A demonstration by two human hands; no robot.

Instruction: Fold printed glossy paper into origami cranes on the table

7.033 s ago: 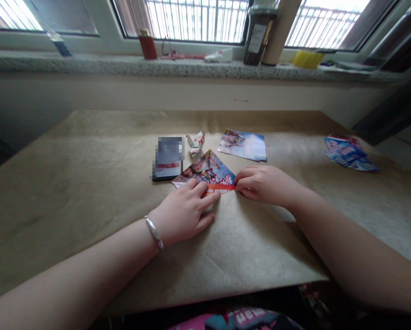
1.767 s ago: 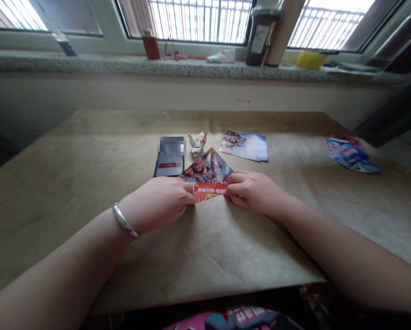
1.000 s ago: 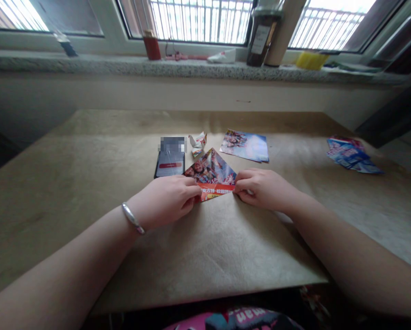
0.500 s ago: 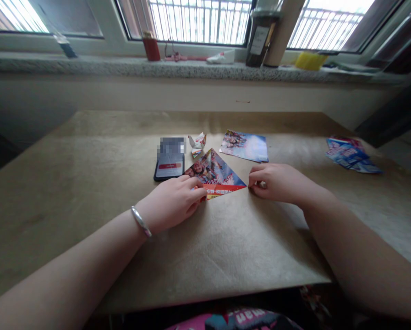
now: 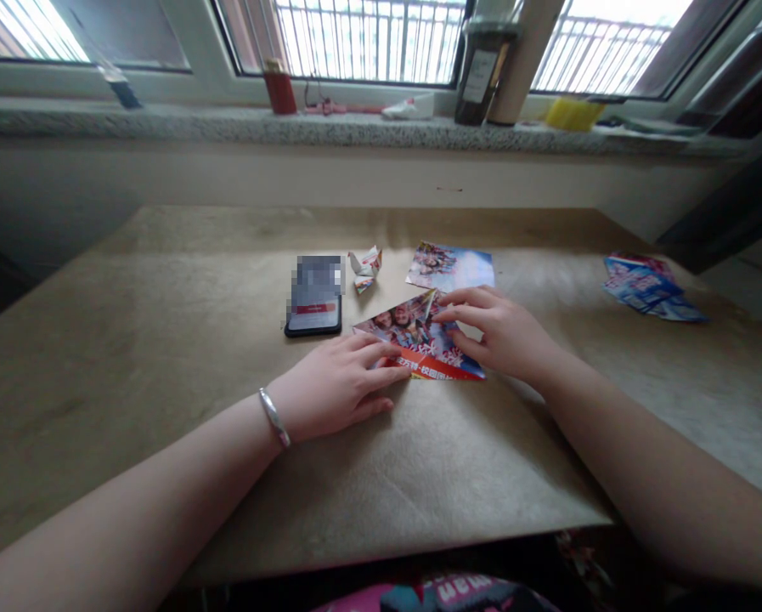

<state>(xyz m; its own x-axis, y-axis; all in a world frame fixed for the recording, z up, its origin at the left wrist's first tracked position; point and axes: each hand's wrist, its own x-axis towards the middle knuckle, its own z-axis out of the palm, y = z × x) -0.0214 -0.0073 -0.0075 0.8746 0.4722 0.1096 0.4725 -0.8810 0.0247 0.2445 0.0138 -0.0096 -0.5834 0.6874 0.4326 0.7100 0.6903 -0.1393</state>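
Observation:
A colourful printed paper, folded into a triangle [image 5: 419, 340], lies on the brown table [image 5: 164, 340] in front of me. My left hand [image 5: 335, 387], with a silver bracelet on the wrist, rests beside it with fingers stretched flat on its lower left edge. My right hand [image 5: 501, 331] lies on the paper's right side, fingers spread, fingertips pressing near its upper corner.
A black phone [image 5: 315, 296] lies left of the paper, a small folded paper figure [image 5: 366, 265] behind it. A flat printed sheet [image 5: 454, 265] lies behind my right hand, more sheets [image 5: 645, 285] at far right. The windowsill [image 5: 355, 127] carries a red cup, jar and roll.
The folded triangle has been turned on the table, its point now tipped to the right. Both hands went from pinching its lower corners to lying open on it.

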